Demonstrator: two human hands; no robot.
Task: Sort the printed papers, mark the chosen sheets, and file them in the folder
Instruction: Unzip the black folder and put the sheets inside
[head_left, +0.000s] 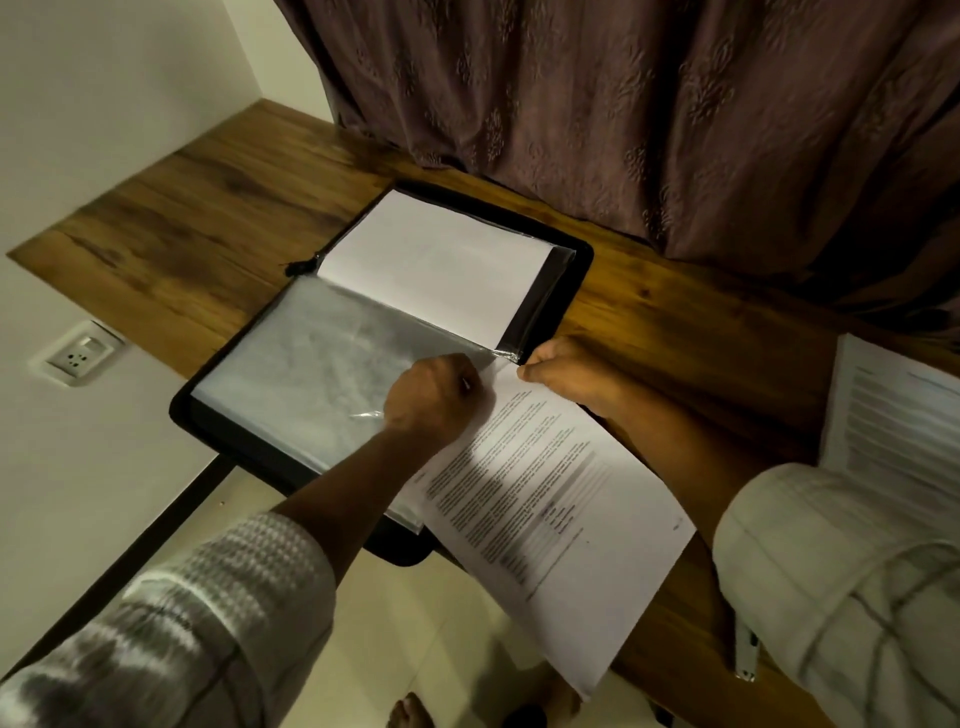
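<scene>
Apparently the left hand (431, 396) grips the folder sleeve (311, 384); the right hand (566, 375) pinches the printed sheet (550, 499).

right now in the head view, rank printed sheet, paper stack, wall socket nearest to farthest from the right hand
1. printed sheet, held by the right hand at its top corner
2. paper stack, off to the right
3. wall socket, far left

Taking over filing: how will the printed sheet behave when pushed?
Probably floppy: the printed sheet is one thin page overhanging the table. Likely buckles at the sleeve unless held near its top, where the right hand pinches it.
</scene>
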